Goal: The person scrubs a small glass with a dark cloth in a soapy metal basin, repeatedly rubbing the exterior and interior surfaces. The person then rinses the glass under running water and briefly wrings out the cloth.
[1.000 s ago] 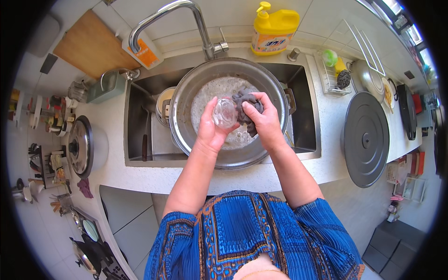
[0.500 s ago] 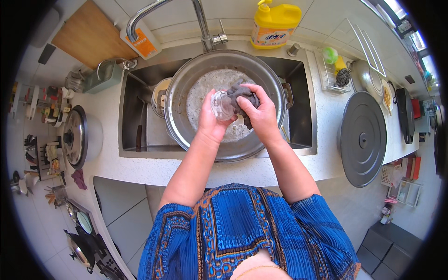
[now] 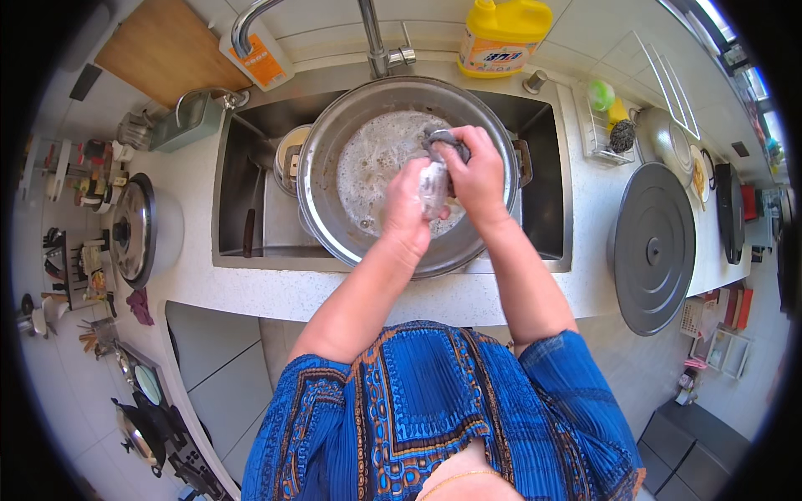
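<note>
My left hand [image 3: 407, 204] is closed around a small clear glass [image 3: 433, 187], wet and tilted. A dark grey cloth [image 3: 448, 140] is bunched in my right hand [image 3: 483, 174], whose fingers press it at the far end of the glass. How far the cloth goes into the glass is hidden by my fingers. Both hands are over a large round metal pot [image 3: 321, 167] that sits in the sink. Inside the pot lies cloudy, foamy water [image 3: 368, 171].
The pot fills much of the steel sink [image 3: 242, 188], with stacked dishes [image 3: 288, 159] left of it. Behind rises the faucet [image 3: 376, 42], near a yellow detergent jug [image 3: 499, 42]. A dark round lid [image 3: 654, 250] leans at the right; a lidded pot [image 3: 134, 238] stands left.
Both hands have moved a little, the left one rightward with the glass. The glass has turned more upright in the picture, and the cloth is bunched smaller in my right hand.
</note>
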`<state>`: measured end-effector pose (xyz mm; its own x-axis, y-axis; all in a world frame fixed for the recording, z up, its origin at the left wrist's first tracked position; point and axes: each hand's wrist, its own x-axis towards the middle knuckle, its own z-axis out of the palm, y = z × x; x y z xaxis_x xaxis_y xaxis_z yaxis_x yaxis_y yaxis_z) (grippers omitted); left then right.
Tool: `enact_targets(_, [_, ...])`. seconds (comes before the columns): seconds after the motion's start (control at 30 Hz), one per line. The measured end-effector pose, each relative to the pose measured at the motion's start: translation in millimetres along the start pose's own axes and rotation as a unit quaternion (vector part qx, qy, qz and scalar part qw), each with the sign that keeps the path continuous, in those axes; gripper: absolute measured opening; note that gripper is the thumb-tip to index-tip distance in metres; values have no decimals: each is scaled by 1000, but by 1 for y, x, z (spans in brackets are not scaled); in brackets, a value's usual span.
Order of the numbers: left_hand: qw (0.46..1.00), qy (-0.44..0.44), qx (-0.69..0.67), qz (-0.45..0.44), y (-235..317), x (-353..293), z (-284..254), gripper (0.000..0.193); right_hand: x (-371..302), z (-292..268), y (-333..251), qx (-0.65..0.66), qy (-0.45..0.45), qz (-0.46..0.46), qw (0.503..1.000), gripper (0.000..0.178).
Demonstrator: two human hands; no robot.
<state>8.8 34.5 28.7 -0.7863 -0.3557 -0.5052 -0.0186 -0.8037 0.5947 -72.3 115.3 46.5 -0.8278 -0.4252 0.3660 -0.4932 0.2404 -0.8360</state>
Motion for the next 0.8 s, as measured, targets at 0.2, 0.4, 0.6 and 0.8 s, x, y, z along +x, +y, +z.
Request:
enact_targets(0.2, [993,-50,-110,-11,27,14,-4,32,-9,-7,-14,310,7,195,931,17])
enact_targets(0.4, [982,-90,-148,-73,30,23,-21,35,-10,-27,8,475,16,310,824,19])
enact_targets(0.6, [983,-81,-139,-91,25,22,-14,35,-12,-30,3,501,-3,358,788,22])
enact_targets(0.8, [985,-76,-128,-89,24,23,-14,34,-12,-20,4,514,-42,313,797,24])
